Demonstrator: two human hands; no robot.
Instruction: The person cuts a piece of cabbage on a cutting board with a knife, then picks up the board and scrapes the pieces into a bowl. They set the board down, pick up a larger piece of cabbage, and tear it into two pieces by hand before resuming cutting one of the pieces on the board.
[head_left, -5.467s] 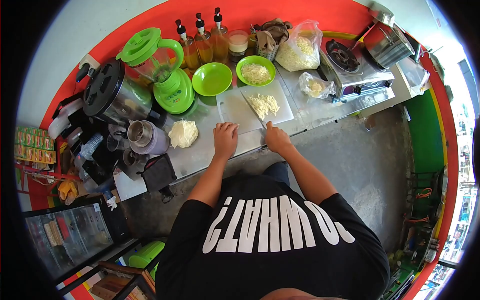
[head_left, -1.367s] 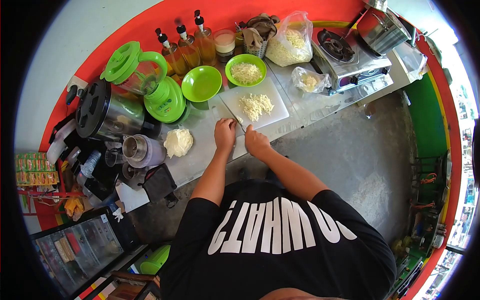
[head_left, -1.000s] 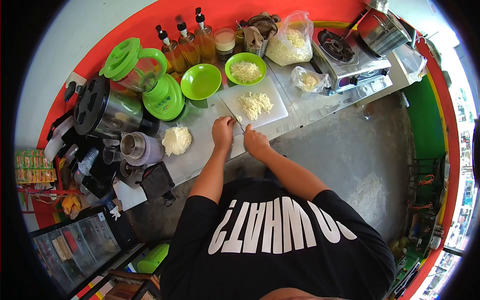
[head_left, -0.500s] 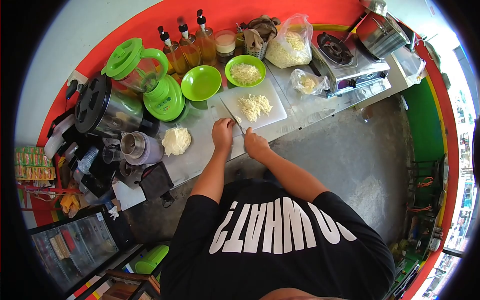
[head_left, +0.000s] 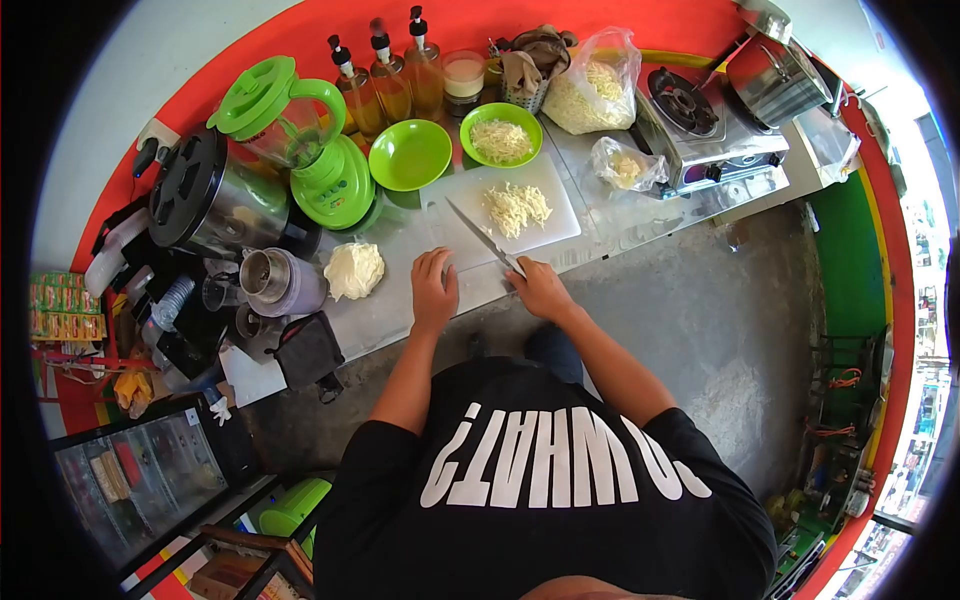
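Note:
My right hand [head_left: 543, 292] grips the handle of a kitchen knife [head_left: 484, 234], its blade pointing up and left over the white cutting board [head_left: 560, 220]. Just right of the blade lies a pile of pale shredded vegetable [head_left: 518, 209], probably cabbage. My left hand [head_left: 434, 288] is by the board's lower left corner, fingers loosely bent and apart, with nothing seen in it. A pale cut lump, like part of a cabbage [head_left: 355, 271], sits on the metal counter to its left. Behind the board, one green bowl [head_left: 538, 137] holds thin whitish shreds; another green bowl [head_left: 409, 157] stands beside it.
A green blender [head_left: 332, 190], a large steel container [head_left: 245, 215] and a metal cup [head_left: 267, 277] occupy the left side. Pump bottles [head_left: 391, 85] line the wall. Right of the board are a bag of shreds [head_left: 590, 97], a small bag [head_left: 627, 165] and a gas stove [head_left: 715, 150].
My left hand has drawn back left and down, away from the board, its fingers loosening. The knife, in my right hand, has shifted right and tilted more, nearer the shredded pile.

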